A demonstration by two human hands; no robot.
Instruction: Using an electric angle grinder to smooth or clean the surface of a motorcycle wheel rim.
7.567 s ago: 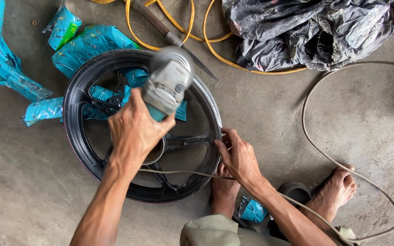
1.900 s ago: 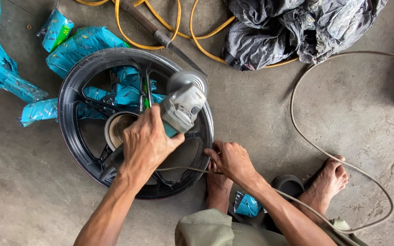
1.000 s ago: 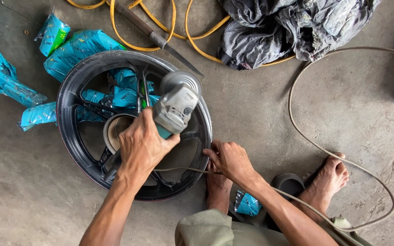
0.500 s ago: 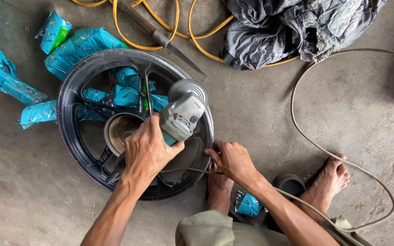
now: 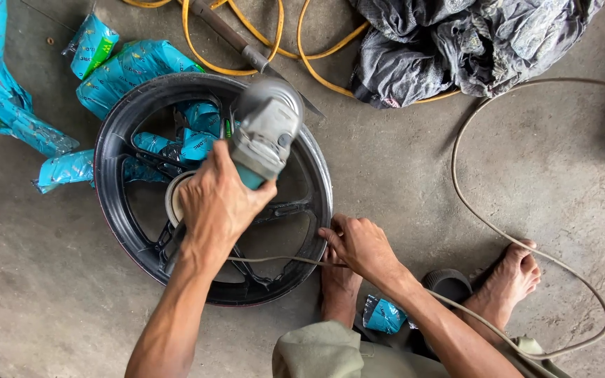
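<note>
A black spoked wheel rim (image 5: 117,175) lies flat on the concrete floor. My left hand (image 5: 215,206) grips a grey and teal angle grinder (image 5: 264,133), held over the rim's upper right part with its head near the far rim edge. My right hand (image 5: 358,245) rests on the rim's near right edge, fingers curled on it, with the grinder's grey cord (image 5: 526,248) passing under it. My bare feet (image 5: 509,280) are planted on the floor just below the rim.
Blue plastic wrappers (image 5: 131,66) lie beside and under the rim at the upper left. A yellow hose (image 5: 302,49) and a metal tool (image 5: 239,45) lie beyond the rim. A crumpled dark cloth (image 5: 456,42) sits at the top right.
The grinder has moved up toward the rim's far edge and back over the upper right part. My right hand has stayed on the near right rim edge.
</note>
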